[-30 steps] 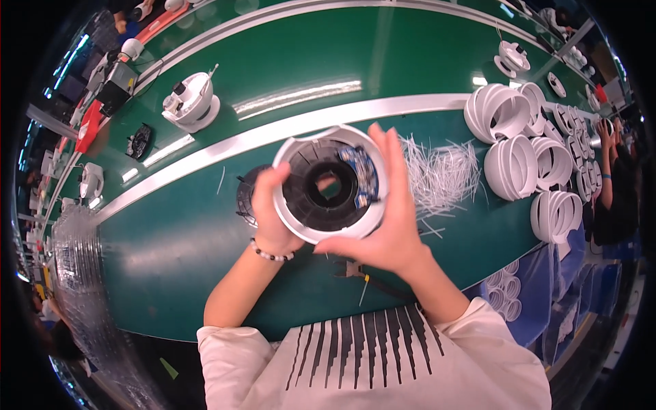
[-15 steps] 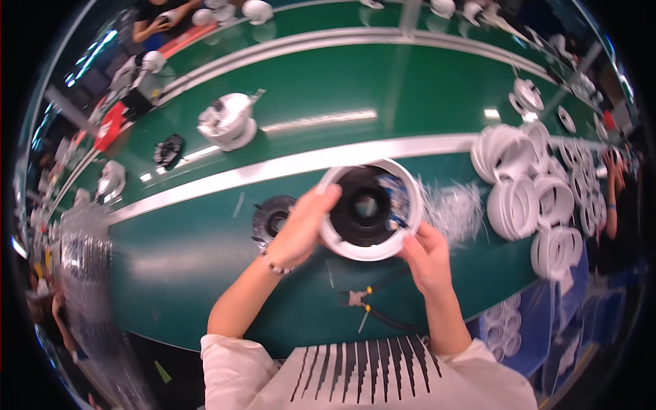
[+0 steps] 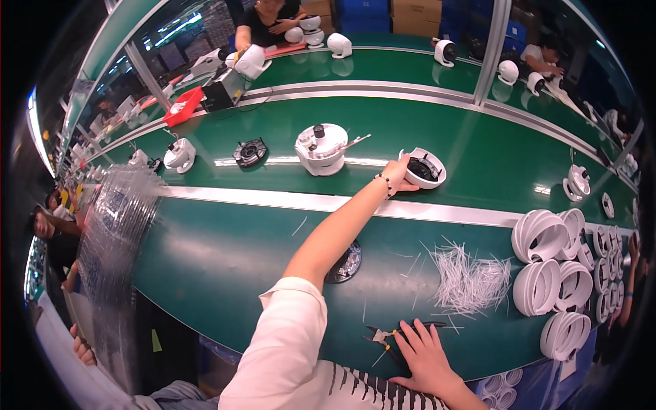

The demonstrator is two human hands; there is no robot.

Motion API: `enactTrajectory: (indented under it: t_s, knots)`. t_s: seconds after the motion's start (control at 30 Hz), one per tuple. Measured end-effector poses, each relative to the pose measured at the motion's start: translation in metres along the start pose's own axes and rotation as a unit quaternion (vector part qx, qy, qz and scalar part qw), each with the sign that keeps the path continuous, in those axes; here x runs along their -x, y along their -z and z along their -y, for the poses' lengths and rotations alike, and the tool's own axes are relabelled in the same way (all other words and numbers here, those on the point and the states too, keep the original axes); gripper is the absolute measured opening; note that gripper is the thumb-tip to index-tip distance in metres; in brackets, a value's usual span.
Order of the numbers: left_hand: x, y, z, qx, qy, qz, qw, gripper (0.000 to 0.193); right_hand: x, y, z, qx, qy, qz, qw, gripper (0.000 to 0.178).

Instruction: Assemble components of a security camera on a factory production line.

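My left hand [image 3: 400, 175] reaches far across the bench and grips the rim of a round white housing [image 3: 443, 179] with black parts inside. The housing is at the green conveyor surface; whether it rests there fully I cannot tell. My right hand [image 3: 425, 357] lies with fingers spread on the near bench, over the dark handles of a pair of cutting pliers [image 3: 381, 335]. Under my left forearm, a round circuit-board part [image 3: 347, 264] shows partly. To the left of the housing stands a white camera body [image 3: 321, 147], with a black ring-shaped part [image 3: 250, 153] farther left.
A heap of thin white strips [image 3: 468, 277] lies right of centre. Several white rings [image 3: 540, 236] are stacked at the right. Clear plastic wrap [image 3: 116, 225] hangs over the left side. A red tray [image 3: 184, 106] and a co-worker [image 3: 273, 24] are across the conveyor.
My left hand has carried the white housing forward from the near bench to the conveyor. My right hand has let go of it and come down by the pliers. The view has shifted.
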State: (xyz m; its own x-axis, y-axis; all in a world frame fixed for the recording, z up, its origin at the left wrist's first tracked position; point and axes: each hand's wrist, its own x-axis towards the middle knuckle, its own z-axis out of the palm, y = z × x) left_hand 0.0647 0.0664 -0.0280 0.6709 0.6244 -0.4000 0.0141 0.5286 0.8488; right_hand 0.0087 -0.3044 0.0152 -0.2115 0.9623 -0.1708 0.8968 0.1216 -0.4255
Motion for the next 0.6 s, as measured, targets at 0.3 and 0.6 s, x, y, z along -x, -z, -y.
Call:
enactTrajectory:
  t_s: [0.3, 0.6]
  knots:
    - [0.065, 0.045, -0.021, -0.584, -0.404, -0.194, 0.677, 0.037, -0.003, 0.006, -0.017, 0.025, 0.016, -0.031, 0.999, 0.077]
    - [0.079, 0.155, -0.039, -0.462, -0.353, -0.278, 0.764, 0.085, -0.003, 0.003, -0.023, -0.119, 0.031, -0.217, 0.968, 0.055]
